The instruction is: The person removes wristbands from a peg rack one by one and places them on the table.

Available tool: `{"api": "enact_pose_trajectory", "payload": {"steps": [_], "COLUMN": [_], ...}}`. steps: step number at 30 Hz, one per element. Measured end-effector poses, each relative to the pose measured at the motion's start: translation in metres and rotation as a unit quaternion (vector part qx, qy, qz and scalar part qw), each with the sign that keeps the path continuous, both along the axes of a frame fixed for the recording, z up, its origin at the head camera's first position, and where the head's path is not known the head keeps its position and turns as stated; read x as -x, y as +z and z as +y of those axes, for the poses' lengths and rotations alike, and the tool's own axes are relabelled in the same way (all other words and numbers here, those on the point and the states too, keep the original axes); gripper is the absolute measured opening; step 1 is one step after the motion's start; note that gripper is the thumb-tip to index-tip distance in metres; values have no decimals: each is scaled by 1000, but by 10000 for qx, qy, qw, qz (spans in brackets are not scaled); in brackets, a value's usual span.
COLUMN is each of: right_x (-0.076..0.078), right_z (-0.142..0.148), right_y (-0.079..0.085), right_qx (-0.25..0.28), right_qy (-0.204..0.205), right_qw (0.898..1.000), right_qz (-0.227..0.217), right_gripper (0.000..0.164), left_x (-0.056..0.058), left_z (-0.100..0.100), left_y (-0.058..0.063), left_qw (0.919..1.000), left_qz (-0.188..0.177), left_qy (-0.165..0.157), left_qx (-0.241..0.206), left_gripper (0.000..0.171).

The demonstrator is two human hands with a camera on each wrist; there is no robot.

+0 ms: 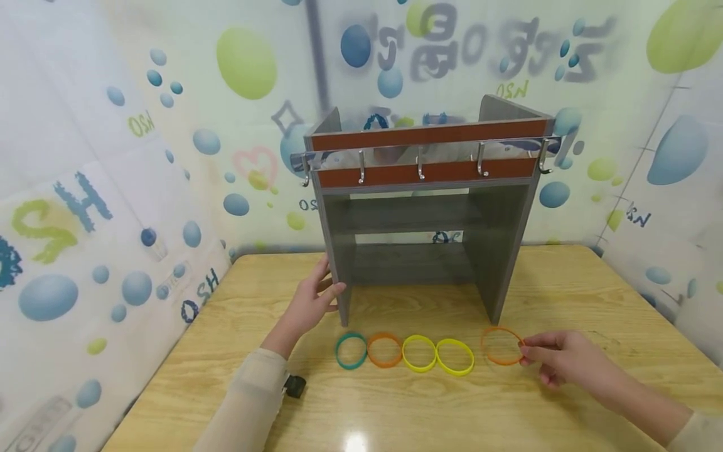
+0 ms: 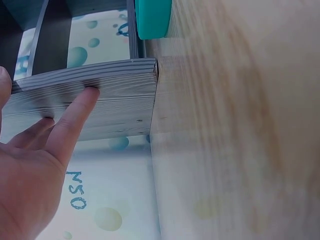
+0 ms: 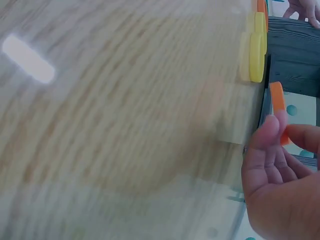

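Observation:
At the front right, my right hand pinches an orange silicone wristband between thumb and fingertips. The right wrist view shows the band edge-on above the pinching fingers. My left hand touches the left side panel of a grey rack, fingers on its outer face and thumb by the front edge. In the left wrist view those fingers are spread and fairly straight against the wood. A teal wristband, an orange one and two yellow ones lie in a row before the rack.
The rack has shelves and, across its top front, a clear rail with several metal hooks. It stands on a wooden table. Behind hangs a patterned wall sheet. A small black object shows by the left sleeve.

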State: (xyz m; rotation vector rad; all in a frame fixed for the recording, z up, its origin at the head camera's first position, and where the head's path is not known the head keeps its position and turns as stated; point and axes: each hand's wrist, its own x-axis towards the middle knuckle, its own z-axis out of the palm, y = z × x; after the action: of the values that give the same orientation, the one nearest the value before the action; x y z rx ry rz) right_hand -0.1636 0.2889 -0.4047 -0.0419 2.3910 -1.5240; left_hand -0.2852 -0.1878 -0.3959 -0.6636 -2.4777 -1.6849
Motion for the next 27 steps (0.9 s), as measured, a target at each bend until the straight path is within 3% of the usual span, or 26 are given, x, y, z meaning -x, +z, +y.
{"api": "enact_pose_trajectory", "payload": {"steps": [17, 27], "right_x": [-3, 3], "right_z": [-7, -5], "right_y": [-16, -9], "right_qx": [-53, -189], "right_qy": [295, 518], "right_qw": [9995, 9984], "right_qz": [-21, 129], "right_gripper": [55, 49], "left_x": [-2, -3], "left_z": [5, 1], "left_y": [1, 3], "left_qw": [9999, 9999], "left_qz": [-57, -120], "left_qy": [-88, 14], "left_qx": [18, 120], "left_gripper": [80, 81]}}
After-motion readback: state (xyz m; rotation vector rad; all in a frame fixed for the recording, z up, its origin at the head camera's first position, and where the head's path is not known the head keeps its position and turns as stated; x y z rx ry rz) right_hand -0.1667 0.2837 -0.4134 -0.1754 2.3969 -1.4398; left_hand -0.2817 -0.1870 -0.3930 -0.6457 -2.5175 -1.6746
